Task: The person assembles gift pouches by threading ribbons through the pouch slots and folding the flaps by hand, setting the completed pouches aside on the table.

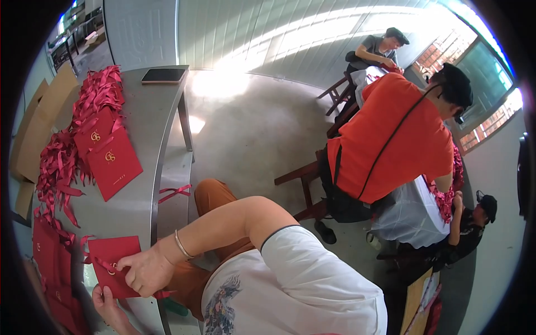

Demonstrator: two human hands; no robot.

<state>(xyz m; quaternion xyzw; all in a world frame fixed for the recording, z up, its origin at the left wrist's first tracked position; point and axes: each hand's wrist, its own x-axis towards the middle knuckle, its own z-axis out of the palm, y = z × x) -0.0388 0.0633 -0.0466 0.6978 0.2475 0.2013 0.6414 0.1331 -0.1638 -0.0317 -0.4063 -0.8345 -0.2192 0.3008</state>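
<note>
A flat red paper gift bag (116, 247) with a red ribbon lies at the near end of the metal table. My right hand (148, 272) is over its face, fingers curled, thumb and forefinger closed on the ribbon (105, 263) near the gold print. At the bag's lower left edge, my left hand (110, 310) pinches it between thumb and fingers; part of that hand is cut off by my position low in the view. Ribbon ends stick out past the bag on both sides.
Farther along the metal table (146, 117) are finished-looking red bags (114, 162), a heap of red ribbons (99, 95) and a phone (163, 76). More red bags (53, 262) stand at the left, beside a cardboard box (42, 120). Three people work at a cloth-covered table (416, 215) on the right.
</note>
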